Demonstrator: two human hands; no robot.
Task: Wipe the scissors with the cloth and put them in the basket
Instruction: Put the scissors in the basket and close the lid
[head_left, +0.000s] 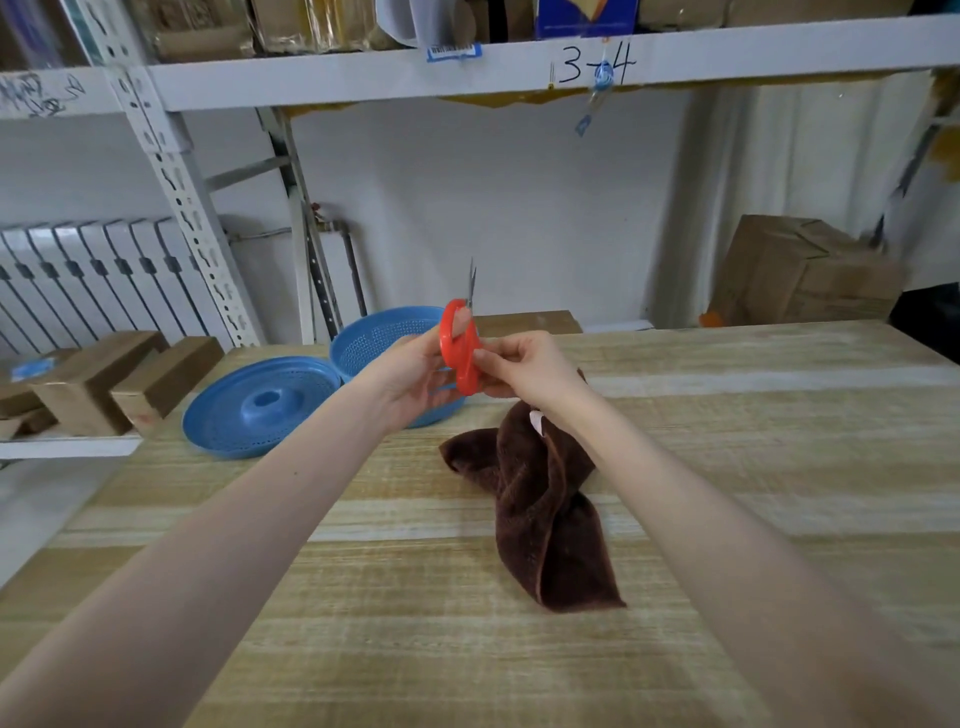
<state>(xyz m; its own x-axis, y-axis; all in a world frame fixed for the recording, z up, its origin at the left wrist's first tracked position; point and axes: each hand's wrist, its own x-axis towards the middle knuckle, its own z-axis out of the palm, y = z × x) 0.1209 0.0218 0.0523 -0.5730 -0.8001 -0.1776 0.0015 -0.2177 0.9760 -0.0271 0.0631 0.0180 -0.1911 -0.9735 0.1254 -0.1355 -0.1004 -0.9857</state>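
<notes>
At the far left a white radiator (78, 270) stands against the wall, with brown cardboard blocks (83, 384) on a low shelf in front of it. Next comes a perforated blue lid (260, 405), lying flat on the left part of the wooden counter (727, 415) and touching the blue basket (384, 338) just behind it. The basket sits near the counter's back edge, partly hidden by the left hand (410, 379).

That hand is raised above the counter, its fingers curled round the red-orange handles of the scissors (460, 348) — one fingertip shows through the upper loop. The scissors are held in the air in front of the basket, handles down and the closed metal blades pointing straight up. The right hand (524, 364) meets them from the other side, thumb and fingers pinching the edge of the lower loop.

Below the right wrist the brown cloth (540, 493) lies bunched and twisted on the counter; its upper end rises behind the right hand — whether that hand also holds it cannot be told. Farther right, a large cardboard box (800, 270) stands beyond the counter by the wall.
</notes>
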